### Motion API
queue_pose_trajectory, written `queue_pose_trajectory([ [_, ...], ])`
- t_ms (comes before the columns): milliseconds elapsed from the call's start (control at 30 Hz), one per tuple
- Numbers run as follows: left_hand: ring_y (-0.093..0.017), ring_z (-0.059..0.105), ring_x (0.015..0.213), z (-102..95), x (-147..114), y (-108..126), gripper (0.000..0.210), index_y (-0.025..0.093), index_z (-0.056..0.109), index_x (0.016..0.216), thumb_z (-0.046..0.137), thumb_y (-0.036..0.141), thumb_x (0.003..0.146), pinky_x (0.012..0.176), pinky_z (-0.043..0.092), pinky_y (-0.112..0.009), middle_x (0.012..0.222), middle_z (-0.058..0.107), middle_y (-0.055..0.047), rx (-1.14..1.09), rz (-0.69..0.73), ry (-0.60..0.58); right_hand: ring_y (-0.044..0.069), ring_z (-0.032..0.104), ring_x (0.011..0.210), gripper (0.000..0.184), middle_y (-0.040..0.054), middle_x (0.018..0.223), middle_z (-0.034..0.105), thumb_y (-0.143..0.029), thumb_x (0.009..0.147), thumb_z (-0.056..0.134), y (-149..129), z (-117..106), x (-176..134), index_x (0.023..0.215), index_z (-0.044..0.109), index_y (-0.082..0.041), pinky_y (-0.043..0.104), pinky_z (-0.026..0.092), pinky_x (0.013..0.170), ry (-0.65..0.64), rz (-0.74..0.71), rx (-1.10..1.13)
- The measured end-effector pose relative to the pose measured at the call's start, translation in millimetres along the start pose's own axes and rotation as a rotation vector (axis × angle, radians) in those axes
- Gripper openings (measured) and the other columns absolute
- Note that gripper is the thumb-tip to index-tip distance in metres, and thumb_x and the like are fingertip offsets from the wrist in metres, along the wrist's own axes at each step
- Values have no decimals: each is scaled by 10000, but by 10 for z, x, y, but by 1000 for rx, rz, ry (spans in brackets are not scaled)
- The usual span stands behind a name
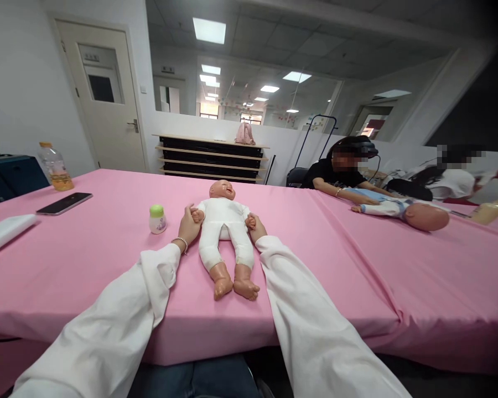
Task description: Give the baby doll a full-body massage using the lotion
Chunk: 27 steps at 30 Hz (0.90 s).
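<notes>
A baby doll (pixel 224 218) in a white cloth body lies on its back on the pink tablecloth (pixel 307 265), its head away from me and its bare feet toward the table edge. My left hand (pixel 188 225) is closed around the doll's hand on the left side. On the other side, my right hand (pixel 256 228) grips the doll's other hand, its fingers partly hidden behind it. Left of my left hand stands a small white jar (pixel 157 221) with a green lid.
Farther left are a phone (pixel 65 203), a white packet (pixel 8 232) and a drink bottle (pixel 56 167). To the right, a co-worker (pixel 344 168) handles another doll (pixel 425 215). A yellowish bottle (pixel 488 211) stands beyond it. A shelf unit (pixel 211 157) is behind the table.
</notes>
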State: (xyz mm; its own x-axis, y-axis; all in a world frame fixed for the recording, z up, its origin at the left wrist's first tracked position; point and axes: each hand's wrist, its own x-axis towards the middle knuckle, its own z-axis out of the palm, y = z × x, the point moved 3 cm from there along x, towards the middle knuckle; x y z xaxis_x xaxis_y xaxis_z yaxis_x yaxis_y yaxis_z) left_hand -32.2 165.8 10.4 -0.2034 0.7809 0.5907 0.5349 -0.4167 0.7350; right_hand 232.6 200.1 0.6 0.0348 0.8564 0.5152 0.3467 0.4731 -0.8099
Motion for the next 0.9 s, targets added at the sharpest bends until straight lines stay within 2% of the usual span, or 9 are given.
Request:
queue_pose_trajectory([
  [100,-226,584,994,63,109,32,564,159,275,1245,568,206,765,825,459,-351,1125,578,-146,-16,-23,64,181,560,1035,495,93,1101,595,-174,754,529,53,-7,52,1234,416,-146,342,438,928,12,20,-15],
  [167,-245,587,995,115,216,43,525,150,270,1226,547,265,794,796,461,-360,1127,574,-168,16,-46,138,200,450,1207,632,130,1294,474,-199,738,526,47,-12,118,1322,290,-143,356,372,1008,68,-2,-36],
  [233,-268,592,974,175,335,30,478,133,284,1188,515,328,817,764,460,-377,1100,576,-190,87,-78,215,210,378,1274,671,158,1374,379,-241,764,495,18,-10,193,1356,198,-134,370,359,1017,138,-50,-79],
  [333,-297,584,959,287,521,-39,388,125,344,1112,469,367,837,759,444,-405,1052,582,-196,173,-76,251,225,455,1213,604,176,1334,423,-297,813,452,-10,4,308,1334,185,-150,370,427,930,227,-101,-156],
  [467,-299,575,933,466,739,-204,223,151,432,985,400,340,870,796,412,-429,974,597,-163,278,36,148,231,574,1035,482,166,1247,501,-332,843,408,46,11,491,1266,241,-172,363,464,827,323,-124,-271],
  [633,-269,545,976,637,931,-375,179,177,469,982,363,288,889,816,401,-409,1033,583,-130,321,128,69,201,549,1016,257,103,1146,536,-346,868,351,214,42,805,1072,442,-217,347,439,860,338,-146,-346],
  [700,-266,527,1023,678,998,-431,215,187,490,1027,362,294,891,832,397,-407,1107,572,-123,303,110,37,189,514,1070,255,96,1148,541,-353,877,334,300,65,915,1028,485,-214,352,412,917,324,-150,-296],
  [800,-290,527,1030,723,1076,-548,292,221,540,1068,344,355,898,837,392,-438,1124,594,-103,296,0,-55,182,457,1171,306,86,1256,514,-343,874,334,443,104,1018,1073,516,-200,378,352,1001,252,-114,-191],
  [900,-318,547,996,746,1108,-655,331,260,582,1085,359,403,887,837,380,-484,1091,628,-95,321,-90,-121,181,439,1217,367,35,1325,484,-319,847,392,555,138,1044,1186,502,-230,379,325,1038,122,12,-145],
])
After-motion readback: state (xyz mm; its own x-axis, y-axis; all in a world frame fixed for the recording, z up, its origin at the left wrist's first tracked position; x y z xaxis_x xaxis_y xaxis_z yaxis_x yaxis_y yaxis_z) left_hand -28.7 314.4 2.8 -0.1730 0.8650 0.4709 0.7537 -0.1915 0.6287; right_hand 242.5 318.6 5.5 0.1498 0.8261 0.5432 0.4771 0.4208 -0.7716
